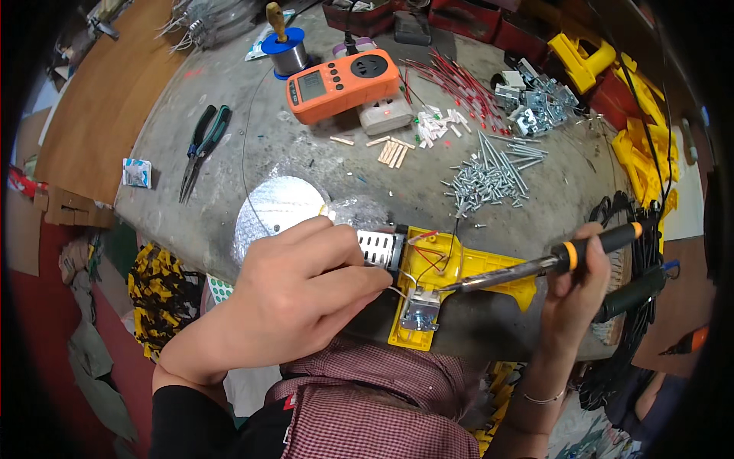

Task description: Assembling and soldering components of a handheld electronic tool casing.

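Pinching what looked like a thin wire (398,292), the left hand (302,283) seemed to steady it at the metal component (420,313), which lay in the yellow shell (483,262) near the tabletop (535,206) edge. The right hand (575,294) gripped the soldering iron (535,267) by its handle (621,237) — likely for safety — its tip (449,289) near the component.

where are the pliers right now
In the head view, the pliers lie toward the left of the bench, just right of a small white packet and left of the orange meter.
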Demonstrator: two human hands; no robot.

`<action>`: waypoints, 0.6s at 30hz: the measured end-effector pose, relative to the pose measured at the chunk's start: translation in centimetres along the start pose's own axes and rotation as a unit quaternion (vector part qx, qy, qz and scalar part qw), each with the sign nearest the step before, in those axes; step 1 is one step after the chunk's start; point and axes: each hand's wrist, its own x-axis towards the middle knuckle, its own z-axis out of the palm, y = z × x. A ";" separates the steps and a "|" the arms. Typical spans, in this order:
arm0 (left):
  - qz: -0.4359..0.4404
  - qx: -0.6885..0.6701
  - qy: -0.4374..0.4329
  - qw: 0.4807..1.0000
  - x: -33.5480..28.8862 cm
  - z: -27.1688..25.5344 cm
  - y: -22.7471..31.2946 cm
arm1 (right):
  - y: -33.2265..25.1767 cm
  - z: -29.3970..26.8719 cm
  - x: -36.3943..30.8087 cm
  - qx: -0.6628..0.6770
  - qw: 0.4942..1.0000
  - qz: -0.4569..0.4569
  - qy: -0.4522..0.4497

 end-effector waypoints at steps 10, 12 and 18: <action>0.027 0.074 0.026 0.997 0.0 2.1 0.2 | 0.5 1.0 -0.5 0.000 0.998 0.027 -0.060; 0.028 0.074 0.025 0.997 0.0 2.0 0.1 | 0.5 1.2 -0.6 -0.008 0.998 0.025 -0.056; 0.037 0.075 0.025 0.996 0.2 2.4 -0.1 | 0.7 0.9 -0.5 -0.015 0.998 0.030 -0.051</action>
